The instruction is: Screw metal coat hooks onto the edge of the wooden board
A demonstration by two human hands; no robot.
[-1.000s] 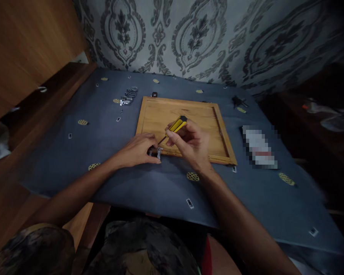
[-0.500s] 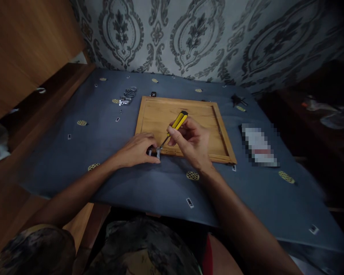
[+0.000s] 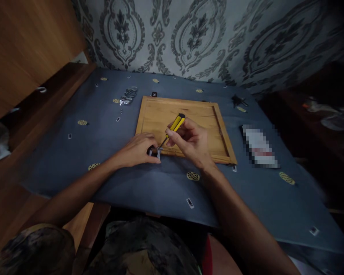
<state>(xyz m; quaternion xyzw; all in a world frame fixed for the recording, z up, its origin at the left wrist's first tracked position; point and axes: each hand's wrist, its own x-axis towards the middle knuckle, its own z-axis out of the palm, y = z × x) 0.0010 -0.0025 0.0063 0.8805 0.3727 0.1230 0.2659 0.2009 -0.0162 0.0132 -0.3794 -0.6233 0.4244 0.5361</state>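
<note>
Right hand (image 3: 193, 143): pinching a yellow screwdriver (image 3: 177, 124) — slanted, I judge, so its tip reaches the metal fitting (image 3: 159, 153).
Left hand (image 3: 140, 149): holding that fitting, likely steadying it.
Wooden panel (image 3: 160, 114): flat on the table (image 3: 117, 194), fitting at its near edge (easily reached).

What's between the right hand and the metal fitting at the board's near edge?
The head view shows the screwdriver there: it slants from the right hand down toward the fitting. Whether it touches is too small to tell.
</note>
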